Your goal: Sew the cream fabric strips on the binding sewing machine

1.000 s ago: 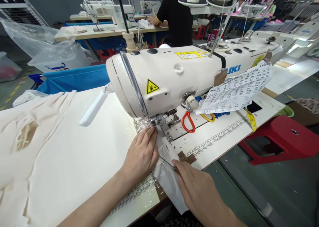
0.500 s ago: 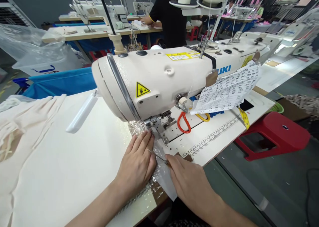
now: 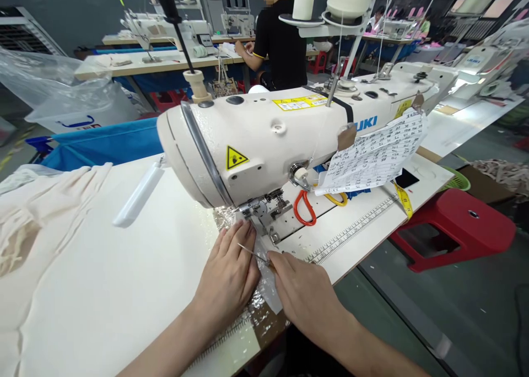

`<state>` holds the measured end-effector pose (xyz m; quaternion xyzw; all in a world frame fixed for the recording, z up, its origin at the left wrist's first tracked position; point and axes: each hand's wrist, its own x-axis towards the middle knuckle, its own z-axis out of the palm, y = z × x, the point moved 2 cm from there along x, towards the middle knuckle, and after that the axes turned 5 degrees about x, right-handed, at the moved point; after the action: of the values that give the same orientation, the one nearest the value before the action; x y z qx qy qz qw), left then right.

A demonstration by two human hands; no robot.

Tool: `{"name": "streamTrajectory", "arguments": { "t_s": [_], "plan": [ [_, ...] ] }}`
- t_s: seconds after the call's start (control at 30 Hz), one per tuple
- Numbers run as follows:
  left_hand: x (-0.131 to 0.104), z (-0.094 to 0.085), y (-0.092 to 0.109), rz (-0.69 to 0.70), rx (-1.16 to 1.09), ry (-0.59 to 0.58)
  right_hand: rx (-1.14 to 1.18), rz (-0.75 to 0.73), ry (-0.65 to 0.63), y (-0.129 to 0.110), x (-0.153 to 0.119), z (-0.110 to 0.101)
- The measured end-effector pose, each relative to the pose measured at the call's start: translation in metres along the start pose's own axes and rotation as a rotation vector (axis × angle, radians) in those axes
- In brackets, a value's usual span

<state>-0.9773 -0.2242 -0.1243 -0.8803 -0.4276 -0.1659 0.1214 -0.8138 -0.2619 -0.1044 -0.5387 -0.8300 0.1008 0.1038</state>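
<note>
My left hand lies flat with its fingers stretched forward, fingertips close to the presser foot of a white sewing machine. It presses on a thin white fabric piece that runs under the needle area. My right hand is closed round an awl; only its thin metal shaft shows, the grip being hidden in the fingers. The awl's tip points left over the back of my left fingers. Shiny clear plastic covers the table beneath the hands.
Orange-handled scissors lie right of the needle area. A handwritten sheet hangs from the machine. Pale fabric lies at left, a red stool stands at right. A person in black sits at a table behind.
My right hand and the awl have moved slightly left and up, and the fabric's loose end has drawn in towards the machine. My left hand stays nearly in place. The view has tilted slightly.
</note>
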Motion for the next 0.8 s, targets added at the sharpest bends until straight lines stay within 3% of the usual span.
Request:
{"name": "streamTrajectory", "arguments": {
  "t_s": [0.17,0.33,0.57,0.8],
  "plan": [
    [0.005,-0.002,-0.008,-0.083,-0.004,0.001,0.017,0.012,0.008,-0.003,0.007,0.001],
    [0.009,0.0,-0.013,-0.048,0.03,-0.001,0.06,0.001,0.052,-0.002,0.012,0.004],
    [0.009,0.001,-0.024,-0.056,0.16,-0.011,0.474,0.016,0.102,-0.003,0.0,0.003],
    [0.005,-0.006,-0.006,-0.01,0.039,0.023,0.436,0.024,0.103,-0.004,-0.01,0.005]
  ]
}}
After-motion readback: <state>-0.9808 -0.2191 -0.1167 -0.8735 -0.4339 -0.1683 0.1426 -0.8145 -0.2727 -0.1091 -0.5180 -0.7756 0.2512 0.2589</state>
